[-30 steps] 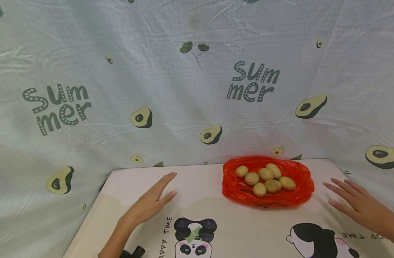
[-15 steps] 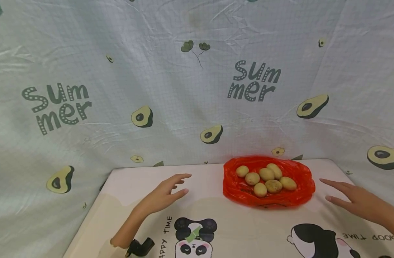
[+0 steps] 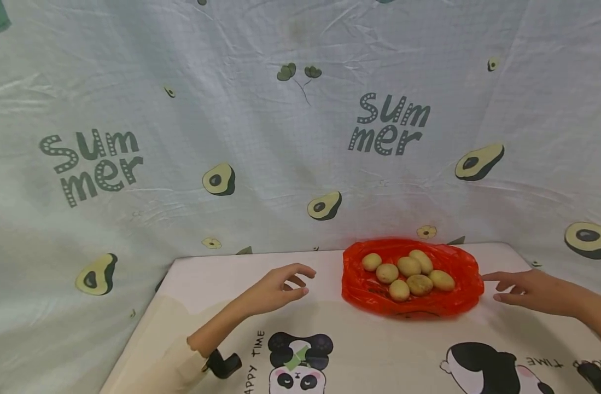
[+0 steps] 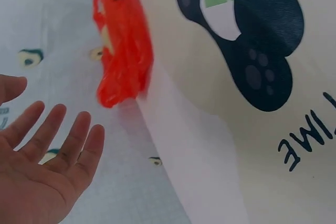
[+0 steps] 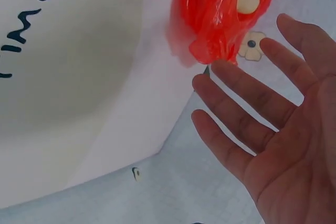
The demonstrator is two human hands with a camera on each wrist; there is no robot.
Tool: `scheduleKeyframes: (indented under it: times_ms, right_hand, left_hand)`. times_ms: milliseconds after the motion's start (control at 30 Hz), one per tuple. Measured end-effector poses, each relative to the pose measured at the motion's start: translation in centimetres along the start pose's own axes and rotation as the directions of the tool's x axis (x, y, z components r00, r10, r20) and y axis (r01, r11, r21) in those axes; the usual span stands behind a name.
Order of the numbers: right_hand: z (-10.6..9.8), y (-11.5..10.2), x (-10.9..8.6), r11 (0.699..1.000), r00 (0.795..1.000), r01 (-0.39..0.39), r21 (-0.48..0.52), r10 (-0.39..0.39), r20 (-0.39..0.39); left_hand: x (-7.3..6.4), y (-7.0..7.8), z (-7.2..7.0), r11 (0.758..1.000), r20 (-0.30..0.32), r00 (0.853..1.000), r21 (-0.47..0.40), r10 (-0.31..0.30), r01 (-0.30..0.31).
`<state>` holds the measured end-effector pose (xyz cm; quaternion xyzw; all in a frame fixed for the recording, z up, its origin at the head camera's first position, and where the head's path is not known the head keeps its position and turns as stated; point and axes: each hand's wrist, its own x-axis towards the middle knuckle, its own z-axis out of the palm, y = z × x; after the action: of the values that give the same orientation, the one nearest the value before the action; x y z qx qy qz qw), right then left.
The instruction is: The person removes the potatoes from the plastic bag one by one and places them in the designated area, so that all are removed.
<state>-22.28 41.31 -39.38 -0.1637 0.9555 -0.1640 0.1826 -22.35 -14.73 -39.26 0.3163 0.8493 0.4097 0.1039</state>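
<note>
A red plastic bag lies spread on the table toward its back right, with several potatoes piled in its open middle. Left of the bag hovers my left hand, fingers loosely bent and a gap between them and the plastic. My right hand is at the bag's right edge, its index fingertip beside or touching the plastic; I cannot tell which. In the right wrist view the right hand has its fingers spread, holding nothing. The left wrist view shows the left hand with spread fingers and nothing in it.
The pale table carries printed cartoon animals, including a panda, and lettering. Behind it hangs a cloth printed with avocados and words. A black wrist strap piece is on my left wrist.
Both hands have moved inward toward the red bag, the left one rightward and the right one leftward. Their fingers are more bent than before. The bag and potatoes stay in place.
</note>
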Motion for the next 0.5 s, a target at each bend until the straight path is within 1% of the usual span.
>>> scheduleKeyframes:
  times_ms: [67, 167, 233, 300, 400, 500]
  right_hand:
    - [-0.3, 0.1, 0.0, 1.0, 0.999, 0.029, 0.003, -0.029, 0.015]
    - [-0.7, 0.3, 0.2, 0.995, 0.995, 0.096, -0.003, -0.095, 0.018]
    - [-0.9, 0.4, 0.3, 0.993, 0.993, 0.114, 0.004, -0.114, 0.02]
    - [-1.2, 0.5, 0.6, 0.995, 0.995, 0.098, 0.021, -0.099, 0.031]
    - [-1.7, 0.6, 1.0, 0.997, 0.997, 0.052, 0.053, -0.055, 0.052]
    - [-2.4, 0.8, 1.5, 0.995, 0.996, 0.033, 0.089, -0.04, 0.079]
  left_hand:
    - [0.3, 0.1, 0.3, 1.0, 0.018, 1.0, 0.005, 0.003, -0.003]
    - [0.8, 0.2, 0.5, 1.0, 0.026, 1.0, 0.012, 0.01, -0.01]
    - [1.1, 0.3, 0.7, 1.0, 0.034, 0.999, 0.014, 0.016, -0.017]
    - [1.5, 0.4, 0.8, 0.999, 0.048, 0.998, 0.019, 0.027, -0.028]
    - [2.3, 0.6, 1.1, 0.999, 0.074, 0.997, 0.024, 0.031, -0.033]
    - [3.2, 1.0, 1.4, 0.998, 0.102, 0.994, 0.034, 0.04, -0.043]
